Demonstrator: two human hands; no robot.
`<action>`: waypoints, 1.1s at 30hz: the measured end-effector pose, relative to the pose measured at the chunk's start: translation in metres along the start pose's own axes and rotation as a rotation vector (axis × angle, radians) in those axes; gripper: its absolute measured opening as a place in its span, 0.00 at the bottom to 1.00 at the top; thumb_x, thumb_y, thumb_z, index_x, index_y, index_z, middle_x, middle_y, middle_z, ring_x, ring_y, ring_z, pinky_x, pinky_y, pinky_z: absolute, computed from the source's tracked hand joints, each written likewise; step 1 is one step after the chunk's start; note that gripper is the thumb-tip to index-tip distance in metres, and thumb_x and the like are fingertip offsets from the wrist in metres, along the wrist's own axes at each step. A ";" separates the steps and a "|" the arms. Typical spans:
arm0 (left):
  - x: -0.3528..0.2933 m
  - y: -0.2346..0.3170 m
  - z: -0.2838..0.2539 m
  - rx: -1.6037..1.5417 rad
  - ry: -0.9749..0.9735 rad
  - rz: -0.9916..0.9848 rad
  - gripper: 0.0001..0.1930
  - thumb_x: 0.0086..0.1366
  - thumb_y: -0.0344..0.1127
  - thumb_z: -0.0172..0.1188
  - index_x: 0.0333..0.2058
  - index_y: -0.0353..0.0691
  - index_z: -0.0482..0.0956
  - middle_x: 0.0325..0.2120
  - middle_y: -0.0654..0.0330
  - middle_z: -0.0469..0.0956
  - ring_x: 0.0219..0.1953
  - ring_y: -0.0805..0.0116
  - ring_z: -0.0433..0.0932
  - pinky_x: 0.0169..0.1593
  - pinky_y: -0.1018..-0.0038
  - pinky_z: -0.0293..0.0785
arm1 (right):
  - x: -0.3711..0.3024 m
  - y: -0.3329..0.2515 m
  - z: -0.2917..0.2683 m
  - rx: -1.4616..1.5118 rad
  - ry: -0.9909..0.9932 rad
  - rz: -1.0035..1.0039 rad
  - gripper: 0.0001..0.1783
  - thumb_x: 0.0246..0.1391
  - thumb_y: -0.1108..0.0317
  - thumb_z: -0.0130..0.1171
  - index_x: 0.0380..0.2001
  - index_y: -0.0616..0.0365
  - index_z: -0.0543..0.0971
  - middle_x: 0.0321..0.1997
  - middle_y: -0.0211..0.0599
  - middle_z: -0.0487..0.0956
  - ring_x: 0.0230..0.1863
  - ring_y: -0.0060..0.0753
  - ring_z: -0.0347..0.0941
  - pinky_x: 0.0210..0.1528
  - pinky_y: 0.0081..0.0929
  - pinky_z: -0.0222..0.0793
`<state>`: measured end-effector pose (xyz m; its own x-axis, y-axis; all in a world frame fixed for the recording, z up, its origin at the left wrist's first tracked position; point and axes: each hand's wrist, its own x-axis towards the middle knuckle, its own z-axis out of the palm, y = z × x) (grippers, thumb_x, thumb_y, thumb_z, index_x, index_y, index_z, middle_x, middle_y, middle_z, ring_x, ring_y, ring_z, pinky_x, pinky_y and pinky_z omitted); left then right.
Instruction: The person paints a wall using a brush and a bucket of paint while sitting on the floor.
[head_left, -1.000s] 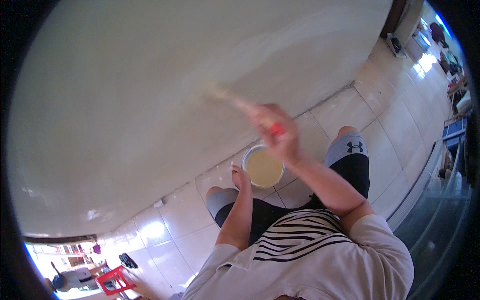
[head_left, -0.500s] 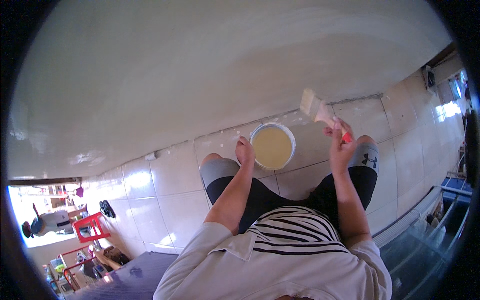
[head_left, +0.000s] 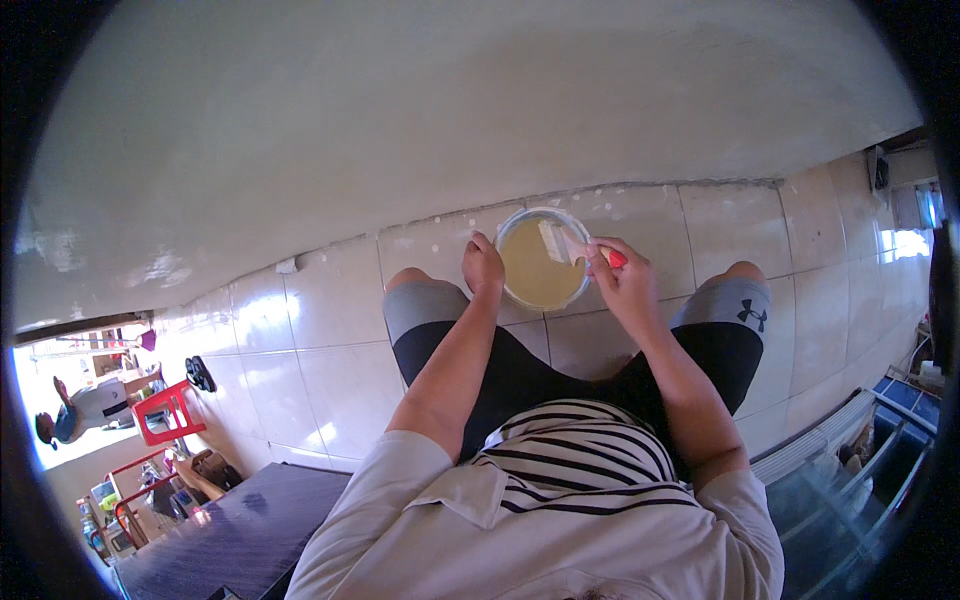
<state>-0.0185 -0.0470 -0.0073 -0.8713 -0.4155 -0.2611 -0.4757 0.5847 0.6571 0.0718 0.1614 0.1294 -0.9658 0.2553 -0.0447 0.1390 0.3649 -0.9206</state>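
Note:
A round white bucket of pale yellow paint stands on the floor between my knees and the wall. My right hand is closed round the handle of a wide paintbrush with a red handle end. Its bristles are over the bucket's opening, pointing left; whether they touch the paint I cannot tell. My left hand is closed beside the bucket's left rim, and what its fingers hold, if anything, is hidden.
A smooth pale wall rises ahead, meeting the tiled floor. At left are a red stool, black sandals, a dark table and another person. A glass-topped frame stands at right.
My right hand has brought the paintbrush left and down, from beside the wall to over the bucket. My left hand stays by the bucket's left rim. The view has shifted slightly.

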 end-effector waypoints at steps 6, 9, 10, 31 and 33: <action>-0.003 0.003 0.000 0.009 0.020 0.011 0.32 0.68 0.54 0.32 0.35 0.30 0.77 0.33 0.36 0.76 0.38 0.35 0.74 0.44 0.49 0.69 | 0.011 0.014 0.014 -0.306 -0.058 0.028 0.15 0.54 0.59 0.57 0.39 0.57 0.78 0.30 0.48 0.80 0.31 0.48 0.79 0.34 0.38 0.74; -0.005 0.003 -0.002 -0.008 0.035 -0.008 0.32 0.69 0.54 0.31 0.34 0.30 0.77 0.32 0.36 0.77 0.38 0.35 0.75 0.43 0.49 0.69 | 0.016 0.014 0.026 -0.355 -0.095 -0.014 0.15 0.55 0.58 0.56 0.38 0.57 0.78 0.30 0.47 0.80 0.32 0.50 0.78 0.35 0.39 0.74; -0.006 0.002 -0.001 -0.005 0.028 -0.008 0.32 0.68 0.54 0.32 0.34 0.30 0.77 0.32 0.36 0.77 0.38 0.35 0.75 0.44 0.49 0.69 | 0.016 0.014 0.030 -0.362 -0.109 -0.014 0.14 0.55 0.58 0.56 0.37 0.58 0.78 0.29 0.47 0.80 0.31 0.51 0.78 0.35 0.39 0.74; -0.003 0.006 -0.008 -0.056 0.024 -0.085 0.30 0.67 0.54 0.33 0.33 0.32 0.78 0.32 0.37 0.77 0.39 0.37 0.75 0.45 0.51 0.69 | 0.057 0.060 0.108 -0.557 -0.205 -0.044 0.17 0.52 0.57 0.59 0.25 0.62 0.79 0.24 0.51 0.78 0.29 0.54 0.76 0.33 0.43 0.71; -0.005 0.009 -0.009 -0.059 0.022 -0.079 0.30 0.68 0.53 0.33 0.33 0.32 0.78 0.32 0.38 0.77 0.39 0.37 0.75 0.45 0.51 0.69 | 0.056 0.062 0.108 -0.564 -0.201 -0.044 0.17 0.52 0.57 0.59 0.25 0.62 0.79 0.25 0.52 0.78 0.29 0.55 0.75 0.34 0.43 0.71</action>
<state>-0.0173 -0.0460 0.0063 -0.8283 -0.4741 -0.2985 -0.5342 0.5077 0.6759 0.0023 0.1017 0.0284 -0.9880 0.0747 -0.1348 0.1397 0.8041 -0.5778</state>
